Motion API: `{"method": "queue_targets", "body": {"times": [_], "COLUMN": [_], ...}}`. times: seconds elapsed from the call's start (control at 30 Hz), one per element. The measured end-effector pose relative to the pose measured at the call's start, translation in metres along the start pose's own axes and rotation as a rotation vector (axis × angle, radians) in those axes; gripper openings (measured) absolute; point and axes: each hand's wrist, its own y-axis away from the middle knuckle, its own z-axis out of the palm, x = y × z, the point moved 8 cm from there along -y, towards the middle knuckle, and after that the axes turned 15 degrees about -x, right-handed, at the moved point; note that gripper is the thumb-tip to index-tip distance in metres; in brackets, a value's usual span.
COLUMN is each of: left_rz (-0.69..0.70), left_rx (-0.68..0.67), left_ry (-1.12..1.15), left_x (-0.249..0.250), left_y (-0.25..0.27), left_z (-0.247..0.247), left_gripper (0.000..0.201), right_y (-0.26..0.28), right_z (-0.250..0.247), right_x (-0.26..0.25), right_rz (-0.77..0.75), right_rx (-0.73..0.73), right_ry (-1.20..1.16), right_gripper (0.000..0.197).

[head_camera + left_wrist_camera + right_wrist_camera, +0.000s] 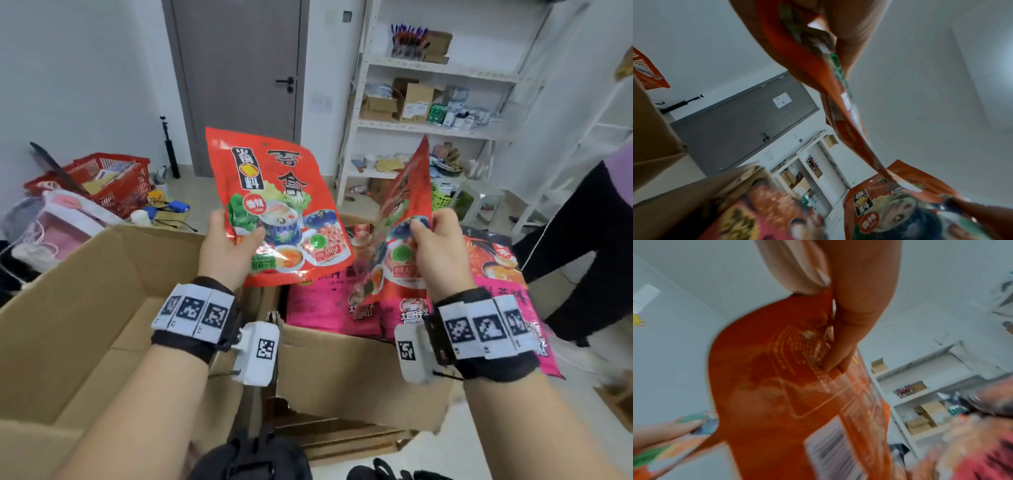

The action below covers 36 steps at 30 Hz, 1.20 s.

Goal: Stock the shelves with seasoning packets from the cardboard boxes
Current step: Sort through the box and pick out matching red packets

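Head view, with both wrist views. The left hand holds one red seasoning packet by its lower left corner, thumb across the printed face and the other fingers behind, so the front faces the wearer and can be read. The right hand pinches a second red packet near its lower edge, turned almost edge-on. In the right wrist view the fingers press against that packet's printed back. Both packets are raised clear above the open cardboard boxes, one to each hand, probably so that two can go to the shelves in a single trip. Pink packets lie flat, stacked in the right-hand box, its near flap folded outward, giving free access. The white shelf unit stands well apart against the far wall, already carrying small cartons. A red basket sits on the floor to the left; another person's legs show at the right edge.
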Motion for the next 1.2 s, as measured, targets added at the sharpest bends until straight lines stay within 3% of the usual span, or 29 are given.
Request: {"method": "queue_targets", "body": {"times": [0.13, 0.3, 0.53, 0.67, 0.77, 0.9, 1.0, 1.2], "left_rz": [0.091, 0.062, -0.239, -0.454, -0.55, -0.727, -0.937, -1.125], "left_rx": [0.055, 0.123, 0.332, 0.479, 0.627, 0.82, 0.843, 0.964], "left_ry": [0.051, 0.085, 0.128, 0.08, 0.047, -0.003, -0.042, -0.074], "left_x": [0.038, 0.043, -0.006, -0.03, -0.05, -0.086, -0.117, -0.172], "left_y": [0.025, 0.101, 0.268, 0.382, 0.461, 0.553, 0.609, 0.668], "left_z": [-0.019, -0.047, -0.129, -0.188, -0.223, -0.274, -0.311, -0.373], "left_gripper": [0.027, 0.042, 0.046, 0.07, 0.056, 0.03, 0.057, 0.063], "right_y": [0.014, 0.052, 0.173, 0.27, 0.342, 0.425, 0.477, 0.517], "right_z": [0.005, 0.06, 0.195, 0.278, 0.338, 0.415, 0.469, 0.554], "right_x": [-0.035, -0.052, -0.065, -0.081, -0.08, -0.06, -0.041, -0.011], "right_rz": [-0.143, -0.179, -0.016, 0.045, 0.14, 0.25, 0.264, 0.361], "right_rx": [-0.106, -0.467, -1.06, -1.363, -1.53, -1.669, -1.714, -1.642], "right_ry": [-0.159, -0.45, -0.678, -0.609, -0.555, -0.413, -0.284, -0.139], "right_gripper": [0.023, 0.022, 0.019, 0.023, 0.023, 0.023, 0.023, 0.017]}}
